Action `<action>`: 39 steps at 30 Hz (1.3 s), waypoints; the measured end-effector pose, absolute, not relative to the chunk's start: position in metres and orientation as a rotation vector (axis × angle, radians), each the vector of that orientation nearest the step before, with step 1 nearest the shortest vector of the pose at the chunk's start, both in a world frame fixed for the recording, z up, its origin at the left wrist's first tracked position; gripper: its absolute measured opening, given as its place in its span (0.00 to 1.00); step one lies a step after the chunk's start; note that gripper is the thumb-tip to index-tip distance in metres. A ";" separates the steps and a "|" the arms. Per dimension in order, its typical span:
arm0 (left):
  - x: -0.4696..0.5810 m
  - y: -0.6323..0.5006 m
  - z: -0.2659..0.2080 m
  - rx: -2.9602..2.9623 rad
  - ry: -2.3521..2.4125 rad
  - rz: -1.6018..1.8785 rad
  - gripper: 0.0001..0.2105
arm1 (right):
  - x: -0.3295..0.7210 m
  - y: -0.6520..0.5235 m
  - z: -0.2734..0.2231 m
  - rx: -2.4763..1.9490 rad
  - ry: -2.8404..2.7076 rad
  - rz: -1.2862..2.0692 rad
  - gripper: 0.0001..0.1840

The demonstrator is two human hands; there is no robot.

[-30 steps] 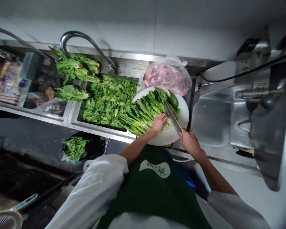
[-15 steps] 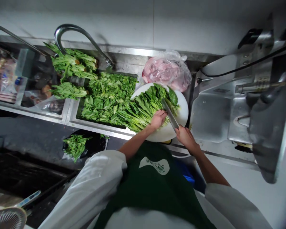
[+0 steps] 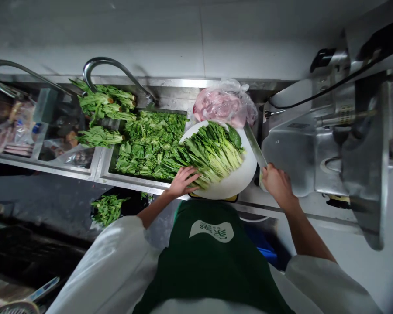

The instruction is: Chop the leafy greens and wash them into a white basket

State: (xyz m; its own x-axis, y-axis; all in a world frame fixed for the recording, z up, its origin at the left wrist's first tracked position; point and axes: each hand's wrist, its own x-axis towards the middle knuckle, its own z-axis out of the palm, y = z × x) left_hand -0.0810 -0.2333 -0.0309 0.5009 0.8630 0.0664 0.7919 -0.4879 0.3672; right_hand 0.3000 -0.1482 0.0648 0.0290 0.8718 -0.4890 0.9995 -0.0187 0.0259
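Observation:
Cut leafy greens point(image 3: 216, 152) lie spread over a round white cutting board point(image 3: 249, 174). At their near left edge rests my left hand point(image 3: 184, 181), fingers spread and touching the leaves. My right hand point(image 3: 277, 182) is closed round the handle of a kitchen knife point(image 3: 256, 146), whose blade slants up and left by the board's right edge, clear of the greens. Left of the board, a sink basin point(image 3: 137, 179) is filled with chopped greens point(image 3: 150, 139). The pile on the board reaches over to the basin's edge.
Behind the board sits a clear bag of raw meat point(image 3: 221, 104). A metal slicing machine point(image 3: 290, 152) stands at the right. Bunches of greens point(image 3: 101, 136) lie left of the basin, under a curved faucet point(image 3: 114, 65). Below the counter is a black bin point(image 3: 127, 209) with greens.
My right hand has drawn the knife rightward off the greens to the board's edge. My left hand has moved left and toward me, its fingers now spread.

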 end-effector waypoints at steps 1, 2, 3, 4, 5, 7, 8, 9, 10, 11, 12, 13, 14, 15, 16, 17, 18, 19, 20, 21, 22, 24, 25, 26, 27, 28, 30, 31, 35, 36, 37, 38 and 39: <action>-0.099 -0.238 -0.031 2.501 1.363 0.170 0.27 | 0.301 -0.142 0.055 1.945 1.901 -0.462 0.22; -0.113 -0.239 -0.031 2.529 1.345 0.000 0.32 | 0.302 -0.137 0.045 1.923 1.910 -0.446 0.21; -0.124 -0.237 -0.031 2.544 1.340 -0.143 0.35 | 0.300 -0.133 0.035 1.892 1.930 -0.432 0.21; -0.130 -0.231 -0.032 2.554 1.335 -0.250 0.38 | 0.298 -0.129 0.027 1.856 1.950 -0.418 0.21; -0.133 -0.223 -0.032 2.564 1.312 -0.323 0.40 | 0.294 -0.127 0.020 1.821 1.966 -0.407 0.21; -0.132 -0.204 -0.033 2.592 1.234 -0.387 0.43 | 0.283 -0.128 0.011 1.757 2.000 -0.396 0.24; -0.130 -0.194 -0.033 2.607 1.193 -0.393 0.44 | 0.276 -0.130 0.008 1.726 2.018 -0.396 0.25; -0.126 -0.185 -0.034 2.620 1.162 -0.389 0.45 | 0.268 -0.133 0.007 1.691 2.037 -0.403 0.25; -0.122 -0.178 -0.034 2.630 1.151 -0.378 0.45 | 0.261 -0.137 0.006 1.655 2.058 -0.415 0.26; -0.117 -0.171 -0.035 2.638 1.154 -0.364 0.46 | 0.253 -0.141 0.006 1.619 2.079 -0.429 0.26; -0.113 -0.165 -0.035 2.644 1.158 -0.350 0.47 | 0.246 -0.145 0.006 1.585 2.095 -0.444 0.26; -0.108 -0.159 -0.035 2.652 1.148 -0.340 0.48 | 0.240 -0.149 0.006 1.555 2.105 -0.462 0.26; -0.104 -0.153 -0.035 2.664 1.126 -0.336 0.49 | 0.234 -0.152 0.006 1.532 2.116 -0.479 0.26; -0.098 -0.147 -0.034 2.679 1.092 -0.337 0.50 | 0.231 -0.154 0.005 1.515 2.127 -0.497 0.26; -0.093 -0.140 -0.032 2.699 1.049 -0.341 0.50 | 0.228 -0.156 0.005 1.504 2.135 -0.514 0.26; -0.087 -0.133 -0.030 2.721 1.000 -0.346 0.51 | 0.227 -0.157 0.005 1.497 2.143 -0.531 0.25; -0.081 -0.125 -0.028 2.744 0.946 -0.351 0.52 | 0.226 -0.157 0.005 1.497 2.149 -0.547 0.24; -0.074 -0.118 -0.026 2.766 0.891 -0.354 0.53 | 0.227 -0.156 0.005 1.500 2.152 -0.561 0.23; -0.067 -0.111 -0.023 2.782 0.843 -0.357 0.54 | 0.228 -0.155 0.005 1.508 2.149 -0.578 0.22; -0.060 -0.104 -0.022 2.793 0.800 -0.362 0.55 | 0.229 -0.154 0.006 1.516 2.145 -0.598 0.21; -0.053 -0.098 -0.021 2.800 0.765 -0.372 0.56 | 0.230 -0.152 0.006 1.523 2.141 -0.623 0.20; -0.042 -0.088 -0.020 2.808 0.721 -0.408 0.58 | 0.234 -0.149 0.007 1.529 2.130 -0.675 0.19; -0.038 -0.084 -0.020 2.812 0.708 -0.432 0.59 | 0.235 -0.147 0.007 1.530 2.126 -0.697 0.19; -0.035 -0.080 -0.020 2.819 0.697 -0.460 0.60 | 0.237 -0.145 0.006 1.531 2.127 -0.715 0.19; -0.032 -0.076 -0.021 2.828 0.683 -0.489 0.61 | 0.239 -0.144 0.005 1.536 2.132 -0.732 0.19; -0.030 -0.073 -0.021 2.836 0.668 -0.516 0.62 | 0.241 -0.142 0.004 1.545 2.137 -0.749 0.19; -0.027 -0.068 -0.023 2.847 0.630 -0.559 0.64 | 0.246 -0.138 0.002 1.573 2.152 -0.791 0.18; -0.026 -0.065 -0.023 2.848 0.617 -0.574 0.64 | 0.249 -0.135 0.001 1.588 2.158 -0.819 0.18; -0.021 -0.060 -0.025 2.812 0.668 -0.608 0.64 | 0.266 -0.129 0.004 1.674 2.153 -0.868 0.19; -0.020 -0.061 -0.026 2.797 0.708 -0.610 0.64 | 0.271 -0.131 0.006 1.716 2.142 -0.854 0.20; -0.018 -0.063 -0.026 2.779 0.754 -0.610 0.63 | 0.277 -0.133 0.009 1.769 2.125 -0.829 0.20; -0.017 -0.067 -0.026 2.761 0.807 -0.605 0.63 | 0.282 -0.138 0.011 1.829 2.102 -0.800 0.21; -0.014 -0.072 -0.026 2.744 0.864 -0.597 0.63 | 0.288 -0.143 0.014 1.894 2.071 -0.768 0.21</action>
